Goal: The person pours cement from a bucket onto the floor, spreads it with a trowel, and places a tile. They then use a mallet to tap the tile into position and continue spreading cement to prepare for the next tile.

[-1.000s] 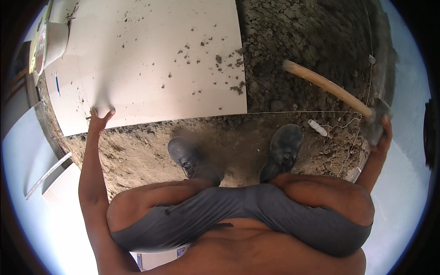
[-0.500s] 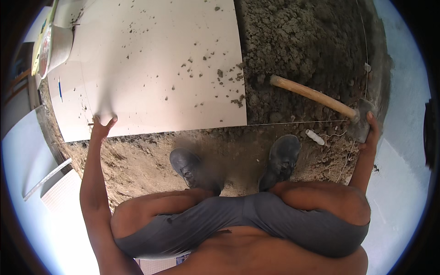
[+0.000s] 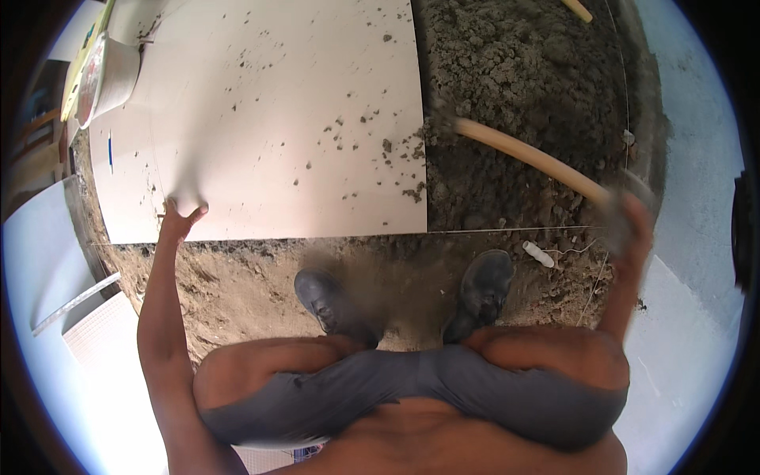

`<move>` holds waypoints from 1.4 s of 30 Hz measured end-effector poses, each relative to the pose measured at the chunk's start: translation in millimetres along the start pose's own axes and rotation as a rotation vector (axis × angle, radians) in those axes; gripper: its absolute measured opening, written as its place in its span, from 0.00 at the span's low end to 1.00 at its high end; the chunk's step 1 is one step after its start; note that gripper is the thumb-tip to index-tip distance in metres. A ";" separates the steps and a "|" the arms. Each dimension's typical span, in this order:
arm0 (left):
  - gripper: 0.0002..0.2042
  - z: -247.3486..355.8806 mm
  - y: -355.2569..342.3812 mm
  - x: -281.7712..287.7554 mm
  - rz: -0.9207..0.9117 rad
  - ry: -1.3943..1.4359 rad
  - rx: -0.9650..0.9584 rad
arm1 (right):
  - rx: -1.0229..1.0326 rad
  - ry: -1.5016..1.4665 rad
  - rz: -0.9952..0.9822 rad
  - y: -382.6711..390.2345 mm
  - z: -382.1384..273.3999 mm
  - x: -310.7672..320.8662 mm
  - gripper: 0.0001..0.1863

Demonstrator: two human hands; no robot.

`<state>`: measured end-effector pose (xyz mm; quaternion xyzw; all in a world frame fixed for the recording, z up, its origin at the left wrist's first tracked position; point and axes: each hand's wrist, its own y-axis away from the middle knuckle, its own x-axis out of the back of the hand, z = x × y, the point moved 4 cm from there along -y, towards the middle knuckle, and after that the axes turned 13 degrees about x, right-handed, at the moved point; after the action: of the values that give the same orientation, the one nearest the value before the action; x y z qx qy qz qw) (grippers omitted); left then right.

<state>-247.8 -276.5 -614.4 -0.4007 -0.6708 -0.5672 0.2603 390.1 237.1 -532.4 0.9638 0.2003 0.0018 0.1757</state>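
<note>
Wooden handle (image 3: pixel 526 156) slants up-left from right-hand grip (image 3: pixel 625 218).

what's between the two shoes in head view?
Head view: only bare sandy ground lies between the left shoe and right shoe, blurred by a dust haze. No tool or debris shows there.
</note>
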 end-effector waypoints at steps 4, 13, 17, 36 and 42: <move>0.70 14.5 7.1 9.0 -0.028 -0.026 0.051 | 0.076 0.060 -0.001 -27.7 32.1 -47.9 0.27; 0.65 19.4 10.0 7.6 -0.012 -0.039 0.117 | -0.161 -0.248 -0.211 -19.4 0.0 32.0 0.27; 0.69 7.8 -6.0 9.8 -0.010 -0.029 0.015 | -0.031 -0.080 0.028 -35.3 35.1 -43.8 0.24; 0.61 10.0 8.6 5.3 -0.080 0.111 0.056 | -0.181 -0.082 -0.141 -29.9 23.3 26.7 0.24; 0.59 32.9 8.8 20.4 -0.032 0.086 -0.072 | -0.065 -0.078 0.025 -19.5 12.4 8.2 0.25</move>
<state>-248.1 -239.3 -600.4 -0.3743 -0.6446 -0.6116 0.2653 391.1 252.9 -551.1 0.9594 0.1813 -0.0270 0.2146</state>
